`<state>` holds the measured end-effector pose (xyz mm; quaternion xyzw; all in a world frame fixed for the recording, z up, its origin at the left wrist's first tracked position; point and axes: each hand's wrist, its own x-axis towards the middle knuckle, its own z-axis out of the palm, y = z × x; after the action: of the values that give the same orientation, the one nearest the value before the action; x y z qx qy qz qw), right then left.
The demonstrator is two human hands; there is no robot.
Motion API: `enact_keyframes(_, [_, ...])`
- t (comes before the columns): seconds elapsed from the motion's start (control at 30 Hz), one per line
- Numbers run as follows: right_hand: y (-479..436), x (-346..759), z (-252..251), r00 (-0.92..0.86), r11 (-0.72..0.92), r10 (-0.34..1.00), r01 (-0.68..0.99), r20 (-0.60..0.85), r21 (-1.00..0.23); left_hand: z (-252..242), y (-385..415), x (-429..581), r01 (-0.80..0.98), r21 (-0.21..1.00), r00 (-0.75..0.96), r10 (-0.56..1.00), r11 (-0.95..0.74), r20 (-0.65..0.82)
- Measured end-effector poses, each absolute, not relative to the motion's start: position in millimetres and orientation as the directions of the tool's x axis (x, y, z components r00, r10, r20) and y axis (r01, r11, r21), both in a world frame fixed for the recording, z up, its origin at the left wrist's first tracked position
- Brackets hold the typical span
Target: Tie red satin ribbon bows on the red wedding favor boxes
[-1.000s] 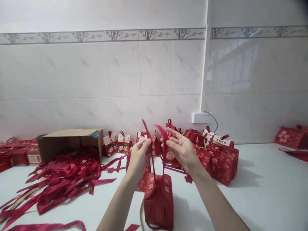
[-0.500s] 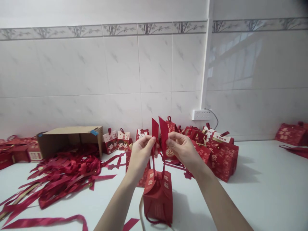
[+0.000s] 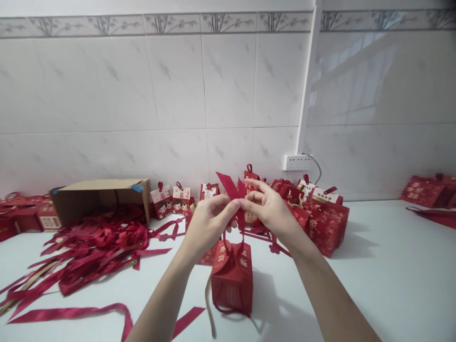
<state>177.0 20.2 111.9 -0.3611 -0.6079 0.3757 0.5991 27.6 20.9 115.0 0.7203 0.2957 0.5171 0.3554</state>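
Observation:
A red ribbon (image 3: 230, 184) rises from a small red gift box (image 3: 232, 280) that stands on the white table in front of me. Its two ends cross between my hands above the box. My left hand (image 3: 213, 221) pinches the ribbon from the left, thumb against the fingers. From the right, my right hand (image 3: 265, 206) grips it between thumb and fingers, with the index finger stretched out. The fingertips of both hands meet at the crossing, so the exact hold is partly hidden. A dark red cord hangs on the box's front.
Left lies a heap of red ribbons (image 3: 103, 247) spilling from an open cardboard box (image 3: 103, 185). Several red gift boxes (image 3: 327, 225) stand along the tiled wall. A loose ribbon (image 3: 71, 313) lies at the front left. A socket strip (image 3: 297, 162) is on the wall.
The two ribbon ends, held upright and apart before, are now brought together and crossed. My hands have closed in on each other. The view has tilted slightly down.

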Motion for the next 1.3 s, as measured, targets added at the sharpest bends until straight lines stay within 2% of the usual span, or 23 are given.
enact_keyframes(0.13, [19.5,175.5,112.8,-0.074,0.411,0.909,0.005,0.409,-0.912,114.2,23.3,26.4,0.068,0.814,0.259,0.798,-0.577,0.544])
enact_keyframes(0.27, [19.6,173.2,113.0,0.016,0.458,0.888,-0.104,0.459,-0.883,112.0,27.5,25.5,0.063,0.843,0.233,0.829,-0.534,0.508])
enact_keyframes(0.4, [16.7,173.3,113.8,-0.036,0.511,0.855,-0.117,0.518,-0.851,108.0,35.6,26.1,-0.106,0.894,0.219,0.867,-0.435,0.448])
enact_keyframes(0.53, [12.0,176.8,113.5,-0.162,0.583,0.804,0.029,0.572,-0.812,105.3,42.6,26.3,-0.288,0.914,0.225,0.907,-0.286,0.355])
enact_keyframes(0.67, [9.8,180.1,111.6,-0.242,0.664,0.746,0.342,0.621,-0.665,103.9,46.2,25.4,-0.322,0.902,0.197,0.912,-0.287,0.361])
enact_keyframes(0.73, [9.9,179.8,110.9,-0.250,0.660,0.744,0.421,0.620,-0.622,102.8,47.5,25.0,-0.324,0.899,0.191,0.910,-0.295,0.368])
enact_keyframes(0.87, [11.9,176.4,109.1,-0.246,0.641,0.762,0.422,0.599,-0.641,100.7,49.6,24.3,-0.319,0.893,0.202,0.898,-0.317,0.391])
enact_keyframes(1.07, [17.3,172.6,102.9,-0.151,0.596,0.799,0.323,0.582,-0.735,102.7,48.3,23.1,-0.273,0.901,0.226,0.887,-0.338,0.402])
enact_keyframes(1.13, [18.2,172.4,102.3,-0.116,0.611,0.779,0.360,0.616,-0.705,104.0,46.7,22.8,-0.248,0.905,0.231,0.886,-0.346,0.402])
enact_keyframes(1.3, [19.9,169.6,102.8,-0.111,0.606,0.720,0.580,0.685,-0.544,104.1,44.5,23.1,-0.185,0.905,0.225,0.880,-0.384,0.420])
